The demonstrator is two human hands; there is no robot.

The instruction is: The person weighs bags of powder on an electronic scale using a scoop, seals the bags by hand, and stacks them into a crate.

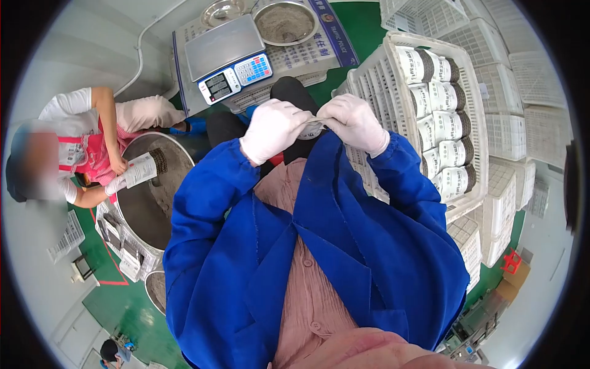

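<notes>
My left hand point(273, 130) and my right hand point(356, 123), both in white gloves, are raised in front of my chest. Between them they pinch the top edge of a small pouch point(311, 131), one hand at each end. I see the pouch nearly edge-on, and most of it is hidden below my hands. A white plastic crate point(402, 132) stands just right of my right hand. Inside it lie several printed white pouches point(447, 126) with dark patterned ends, in two rows.
Ahead, a digital scale point(227, 58) sits beside a metal bowl point(286, 24) of grey powder. On the left, a co-worker point(80, 144) holds a pouch point(141, 170) over a large metal tub point(144, 209) of powder. Stacked white crates point(501, 86) line the right side.
</notes>
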